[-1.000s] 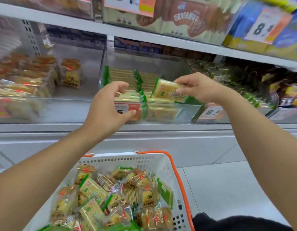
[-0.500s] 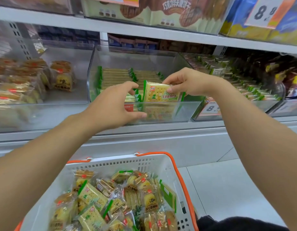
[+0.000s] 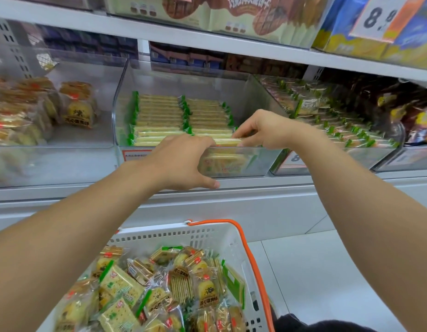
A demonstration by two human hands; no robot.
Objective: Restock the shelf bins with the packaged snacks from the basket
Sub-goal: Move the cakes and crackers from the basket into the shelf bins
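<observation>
Single head view, forward and down, close to the shelf bins (image 3: 198, 161).

Both forearms are bare from the edges of the frame to the wrists, with no sleeves in view. The left hand (image 3: 181, 161) and the right hand (image 3: 263, 129) wear no gloves, rings, watch or bracelets. The left thumbnail is short and unpainted. At the bottom right of the frame a bit of dark clothing (image 3: 310, 325) shows, black or near black; what garment it is cannot be told.

A shop: stocked shelf bins (image 3: 231, 161) of packaged snacks, a price tag (image 3: 382, 16), a shopping basket (image 3: 207, 238).
</observation>
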